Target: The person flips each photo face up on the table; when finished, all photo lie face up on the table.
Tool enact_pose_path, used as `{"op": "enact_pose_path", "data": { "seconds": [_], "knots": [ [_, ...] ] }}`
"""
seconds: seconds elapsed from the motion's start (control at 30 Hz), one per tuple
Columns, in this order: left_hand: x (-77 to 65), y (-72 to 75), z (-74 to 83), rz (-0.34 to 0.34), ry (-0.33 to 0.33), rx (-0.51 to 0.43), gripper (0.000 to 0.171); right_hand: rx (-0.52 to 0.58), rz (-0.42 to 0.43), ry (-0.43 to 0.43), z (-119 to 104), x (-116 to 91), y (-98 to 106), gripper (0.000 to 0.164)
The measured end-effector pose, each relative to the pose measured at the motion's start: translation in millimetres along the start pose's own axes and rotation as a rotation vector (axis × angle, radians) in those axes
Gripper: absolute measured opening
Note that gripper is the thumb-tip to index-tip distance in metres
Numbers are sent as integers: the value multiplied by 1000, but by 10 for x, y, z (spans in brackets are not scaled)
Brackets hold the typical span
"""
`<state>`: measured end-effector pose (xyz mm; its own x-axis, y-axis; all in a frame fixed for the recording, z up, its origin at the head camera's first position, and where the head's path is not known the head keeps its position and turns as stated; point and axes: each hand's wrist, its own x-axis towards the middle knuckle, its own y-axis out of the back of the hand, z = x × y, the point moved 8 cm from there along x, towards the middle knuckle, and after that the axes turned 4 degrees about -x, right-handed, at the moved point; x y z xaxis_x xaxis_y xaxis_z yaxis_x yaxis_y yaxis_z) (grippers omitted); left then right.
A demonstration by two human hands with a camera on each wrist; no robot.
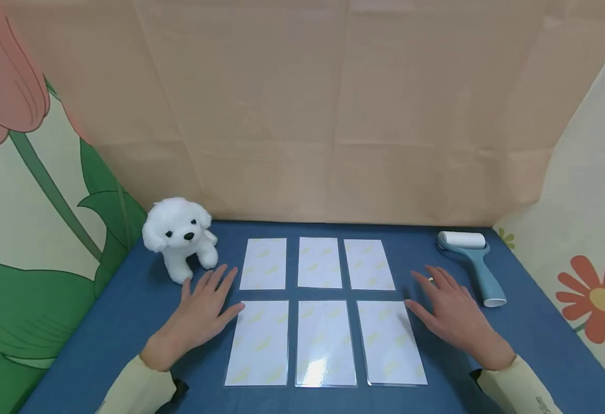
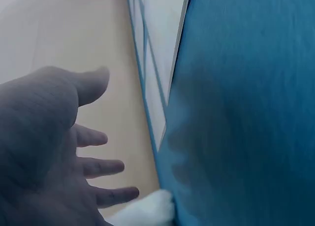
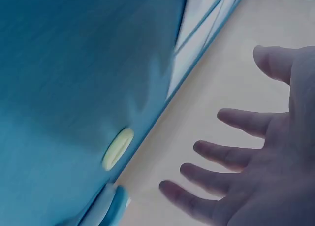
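My left hand (image 1: 199, 310) hovers over the left side of the blue table, fingers spread and holding nothing. Beside its fingertips sits a white plush dog (image 1: 180, 236), partly visible in the left wrist view as a white paw (image 2: 150, 209). My right hand (image 1: 455, 313) hangs above the right side, fingers extended, also holding nothing. Between the hands lie two rows of white rectangular cards with faint yellow marks, among them a glossy middle front card (image 1: 325, 339) and a back left card (image 1: 263, 264). A pale yellow oval piece (image 3: 118, 148) rests under my right hand, mostly hidden from the head view.
A lint roller (image 1: 481, 267) with a blue-grey handle lies at the back right. Brown paper (image 1: 328, 115) stands behind the table's far edge. Flower-printed sheets (image 1: 602, 299) flank the sides. The blue cloth (image 1: 100, 345) covers the tabletop.
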<state>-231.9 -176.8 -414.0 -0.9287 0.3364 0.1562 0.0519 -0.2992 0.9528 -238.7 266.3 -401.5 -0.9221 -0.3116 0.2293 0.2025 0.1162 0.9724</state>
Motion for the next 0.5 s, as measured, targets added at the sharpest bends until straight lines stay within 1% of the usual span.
{"op": "enact_pose_path", "data": {
  "seconds": [0.1,0.2,0.37,0.5],
  "knots": [
    [48,-53,17,0,4,-46,70,7,43,41,-123,96,7,62],
    [116,-85,30,13,26,-72,66,14,72,82,-272,205,4,60],
    [243,-122,68,33,38,-110,60,42,94,170,-586,412,-27,59],
    [336,-182,78,21,48,-121,59,61,103,240,-849,575,-87,59]
  ]
}}
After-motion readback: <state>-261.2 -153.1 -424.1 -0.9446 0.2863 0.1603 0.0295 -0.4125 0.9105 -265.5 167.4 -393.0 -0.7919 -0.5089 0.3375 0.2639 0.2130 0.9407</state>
